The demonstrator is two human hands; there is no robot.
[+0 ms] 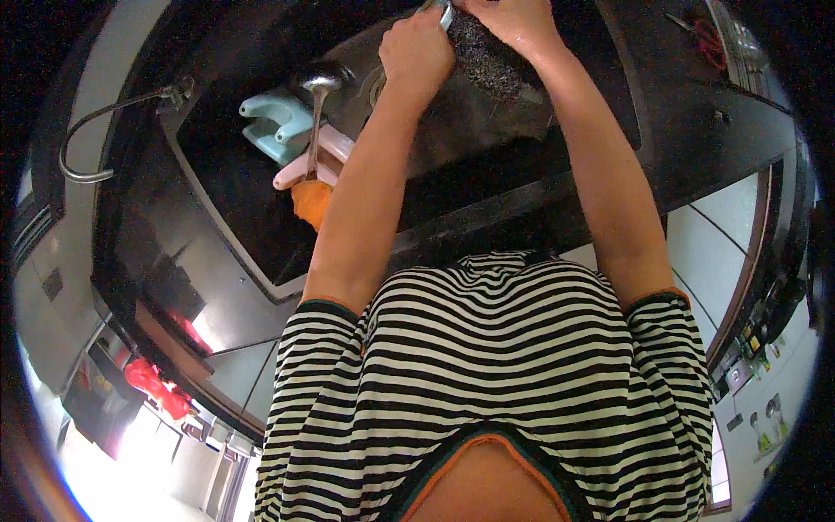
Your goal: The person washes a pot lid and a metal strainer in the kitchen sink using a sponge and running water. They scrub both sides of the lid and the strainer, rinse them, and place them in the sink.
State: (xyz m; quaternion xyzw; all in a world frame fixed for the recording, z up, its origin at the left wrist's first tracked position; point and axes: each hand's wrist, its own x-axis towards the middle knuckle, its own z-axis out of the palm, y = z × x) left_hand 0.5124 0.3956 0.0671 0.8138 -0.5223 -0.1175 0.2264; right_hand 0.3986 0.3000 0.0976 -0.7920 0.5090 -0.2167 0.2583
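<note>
At the top of the view, both my arms reach over a dark sink [243, 187]. My left hand [417, 48] is closed around a slim light-blue piece [447, 17], of which only an end shows. Just right of it is my right hand [513, 22], its fingers partly cut off by the picture's edge, so what they hold cannot be made out. Below and between the hands lies a dark grey, speckled, grainy mass [491, 65]. A metal ladle [317, 104] rests left of my left forearm, over light-blue plastic pieces [283, 122] and pink ones [296, 174].
Beside my left forearm sits an orange item [311, 204]. A curved metal faucet [83, 178] stands at the left. Red-handled scissors [709, 43] lie at the upper right by a rack [739, 43]. The dark counter edge [496, 204] runs in front of my body.
</note>
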